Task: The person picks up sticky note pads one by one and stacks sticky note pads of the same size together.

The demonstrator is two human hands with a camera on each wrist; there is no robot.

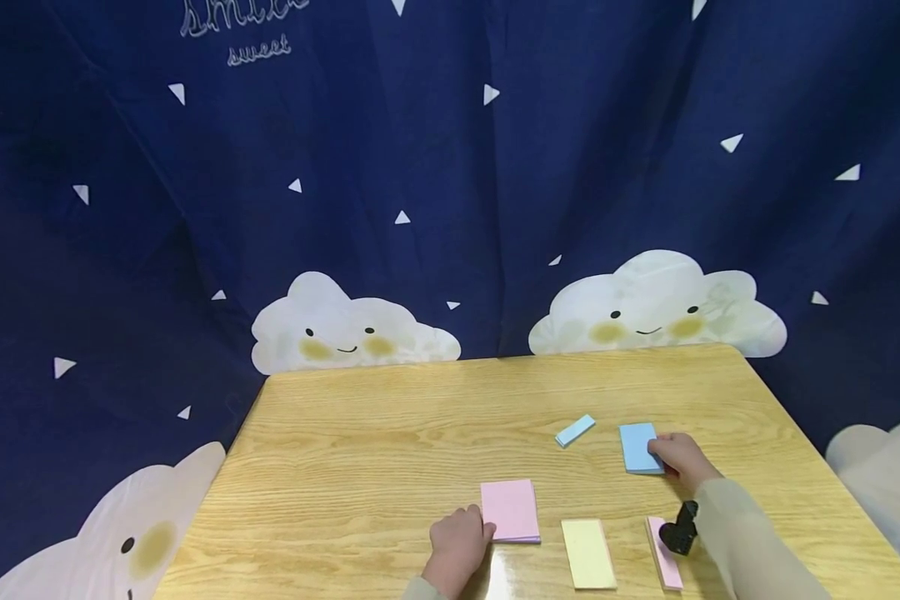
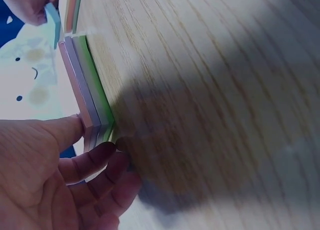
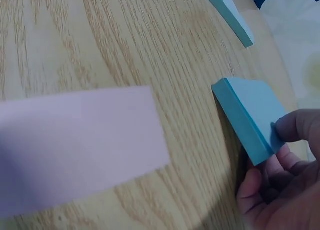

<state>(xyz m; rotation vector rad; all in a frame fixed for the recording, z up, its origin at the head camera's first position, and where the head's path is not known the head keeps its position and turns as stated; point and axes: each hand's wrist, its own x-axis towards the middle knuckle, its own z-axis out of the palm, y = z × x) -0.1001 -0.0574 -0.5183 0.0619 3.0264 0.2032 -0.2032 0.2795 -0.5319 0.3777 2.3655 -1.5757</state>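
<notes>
A square stack of sticky notes, pink on top, lies at the front middle of the table. My left hand pinches its near left corner, thumb on top and forefinger low at the edge. Purple and green layers show under the pink in the left wrist view. Farther back on the right, my right hand grips a blue sticky note pad by its right side. The right wrist view shows this pad tilted, with the thumb on its upper face and the fingers underneath.
On the wooden table, a narrow light-blue pad lies left of the blue one. Nearer are a yellow pad and a narrow pink pad, close to the right forearm. A dark blue curtain hangs behind the table.
</notes>
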